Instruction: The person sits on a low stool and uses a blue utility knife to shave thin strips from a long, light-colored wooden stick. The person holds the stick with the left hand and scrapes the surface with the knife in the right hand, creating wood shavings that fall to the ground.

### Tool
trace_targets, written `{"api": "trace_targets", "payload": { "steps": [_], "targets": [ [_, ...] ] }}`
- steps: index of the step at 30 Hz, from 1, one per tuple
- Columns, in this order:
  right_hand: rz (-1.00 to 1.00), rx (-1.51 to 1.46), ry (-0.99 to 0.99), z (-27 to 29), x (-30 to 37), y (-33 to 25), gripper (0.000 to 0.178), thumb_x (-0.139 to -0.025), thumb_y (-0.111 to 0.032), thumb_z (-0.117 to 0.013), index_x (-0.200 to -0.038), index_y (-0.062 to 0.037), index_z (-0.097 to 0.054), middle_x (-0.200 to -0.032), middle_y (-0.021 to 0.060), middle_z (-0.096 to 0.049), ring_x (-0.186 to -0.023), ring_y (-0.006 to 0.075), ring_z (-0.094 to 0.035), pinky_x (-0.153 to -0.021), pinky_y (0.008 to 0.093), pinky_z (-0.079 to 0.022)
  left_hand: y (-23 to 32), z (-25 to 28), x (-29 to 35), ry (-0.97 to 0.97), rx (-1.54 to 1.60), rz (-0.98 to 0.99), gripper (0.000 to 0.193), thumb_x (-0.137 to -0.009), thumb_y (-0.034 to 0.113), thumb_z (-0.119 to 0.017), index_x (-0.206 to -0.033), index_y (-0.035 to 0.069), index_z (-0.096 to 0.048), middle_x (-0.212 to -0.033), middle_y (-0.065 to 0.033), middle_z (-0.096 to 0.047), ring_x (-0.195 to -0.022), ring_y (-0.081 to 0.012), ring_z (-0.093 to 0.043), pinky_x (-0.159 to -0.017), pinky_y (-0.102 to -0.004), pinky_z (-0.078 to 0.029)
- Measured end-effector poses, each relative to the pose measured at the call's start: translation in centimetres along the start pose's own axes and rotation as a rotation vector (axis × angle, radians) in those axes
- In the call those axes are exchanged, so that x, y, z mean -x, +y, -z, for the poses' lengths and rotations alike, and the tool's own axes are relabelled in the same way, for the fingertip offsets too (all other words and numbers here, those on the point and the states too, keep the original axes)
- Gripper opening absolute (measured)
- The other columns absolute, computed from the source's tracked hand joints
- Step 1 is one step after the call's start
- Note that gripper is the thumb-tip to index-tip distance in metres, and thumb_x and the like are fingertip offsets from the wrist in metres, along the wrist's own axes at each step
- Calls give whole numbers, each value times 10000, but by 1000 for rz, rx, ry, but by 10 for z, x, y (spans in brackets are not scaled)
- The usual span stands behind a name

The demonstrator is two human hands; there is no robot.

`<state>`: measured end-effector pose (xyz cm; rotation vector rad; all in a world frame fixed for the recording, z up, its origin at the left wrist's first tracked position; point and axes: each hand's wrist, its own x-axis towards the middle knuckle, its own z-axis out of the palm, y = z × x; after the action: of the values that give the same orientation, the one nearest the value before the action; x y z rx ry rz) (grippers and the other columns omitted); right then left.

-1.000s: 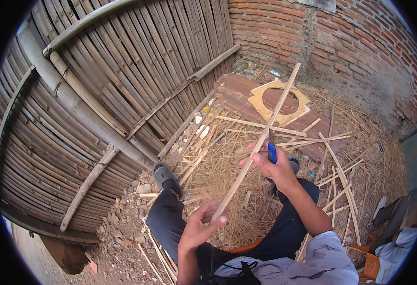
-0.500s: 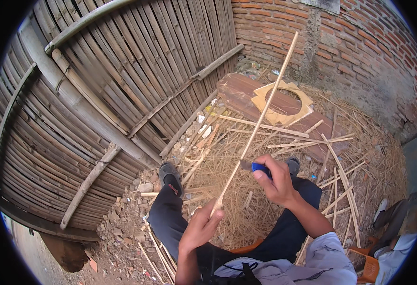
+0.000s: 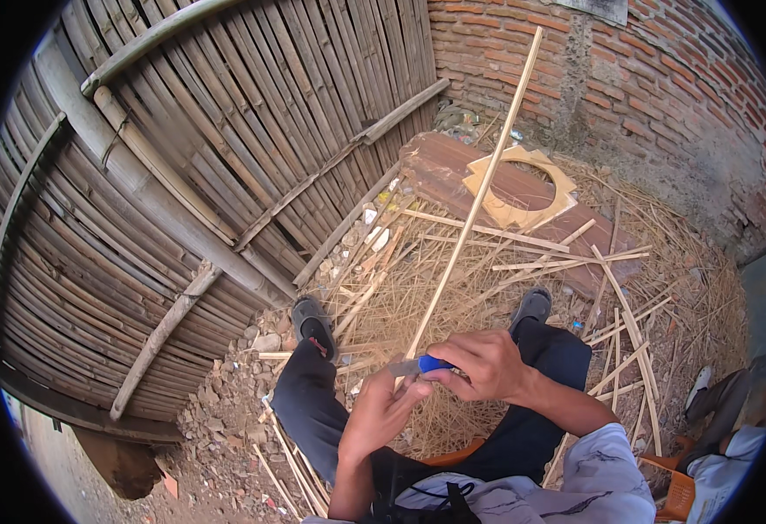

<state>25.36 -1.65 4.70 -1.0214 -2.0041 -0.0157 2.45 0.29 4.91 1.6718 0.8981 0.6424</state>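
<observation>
My left hand [image 3: 376, 417] is closed around the lower end of a long, pale bamboo strip [image 3: 468, 230], which slants up and away to the right. A knife with a blue handle [image 3: 433, 363] is gripped in my right hand [image 3: 489, 365]. Its grey blade lies across the strip right beside my left fingers, and the two hands almost meet. The strip's lowest end is hidden by my hands. Below them, between my legs, thin shavings [image 3: 453, 428] cover the ground.
A board with a round hole [image 3: 523, 216] lies on a brown plank [image 3: 440, 162]. More bamboo strips [image 3: 632, 327] are scattered to the right. A bamboo fence [image 3: 226, 131] stands left, a brick wall [image 3: 654, 105] behind. Another person's leg [image 3: 717, 397] shows at right, near an orange chair [image 3: 680, 493].
My right hand with the knife has come down and left along the strip to my left hand. The strip's far end has risen slightly and its angle has shifted a little.
</observation>
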Motion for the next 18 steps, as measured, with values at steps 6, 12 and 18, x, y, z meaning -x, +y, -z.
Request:
{"api": "trace_targets", "payload": {
  "steps": [6, 12, 18],
  "targets": [
    [-44, -24, 1, -6, 1, -2, 285, -917, -288, -830, -1092, -80, -743, -770, 50, -690, -581, 243, -692, -511, 364, -538, -8, 1, -2, -3, -37, -17, 339, -1083, 311, -709, -1176, -15, -716, -709, -35, -537, -688, -103, -487, -603, -315, -448],
    [-97, -37, 9, -8, 2, -5, 283, -913, -277, -833, -1094, -73, -756, -808, 66, -732, -612, 251, -724, -524, 361, -554, -10, -5, -3, 52, 17, -83, 364, -1082, 355, -703, -1081, -9, -711, -648, -29, -490, -613, -117, -406, -542, -347, -371],
    [-103, -13, 31, -7, -1, -7, 291, -889, -292, -855, -1055, -68, -774, -806, 72, -747, -620, 252, -734, -533, 352, -563, -15, -3, -4, 40, 16, -65, 376, -1101, 362, -684, -986, 5, -691, -676, 76, -481, -651, -45, -398, -542, -298, -331]
  ]
}}
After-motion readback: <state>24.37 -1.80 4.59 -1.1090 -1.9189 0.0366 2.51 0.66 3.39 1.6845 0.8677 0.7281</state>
